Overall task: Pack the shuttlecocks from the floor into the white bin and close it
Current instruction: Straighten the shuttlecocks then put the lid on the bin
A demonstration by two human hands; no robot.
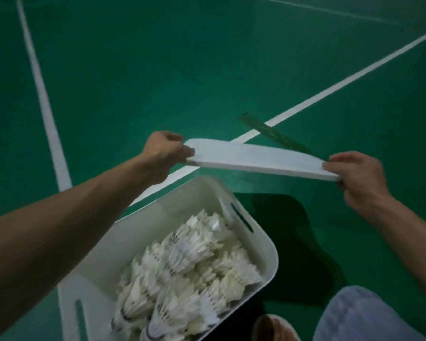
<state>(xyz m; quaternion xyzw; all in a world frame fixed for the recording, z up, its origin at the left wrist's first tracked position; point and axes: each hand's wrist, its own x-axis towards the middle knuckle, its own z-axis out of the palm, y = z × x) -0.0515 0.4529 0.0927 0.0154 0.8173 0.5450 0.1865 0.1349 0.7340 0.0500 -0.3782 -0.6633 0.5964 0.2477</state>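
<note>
A white bin (261, 244) stands open on the green court floor, filled with several white feather shuttlecocks (182, 271). Above and beyond its far rim I hold a flat white lid (258, 158) in the air, nearly level. My left hand (164, 153) grips the lid's left end, fingers curled over the edge. My right hand (357, 178) pinches the lid's right corner, thumb on top. The lid is not touching the bin.
White court lines (41, 94) cross the green floor. A dark green strip (276, 134) lies on the floor behind the lid. My knee in pale fabric (369, 318) and a shoe (271, 328) are at the bottom right, beside the bin.
</note>
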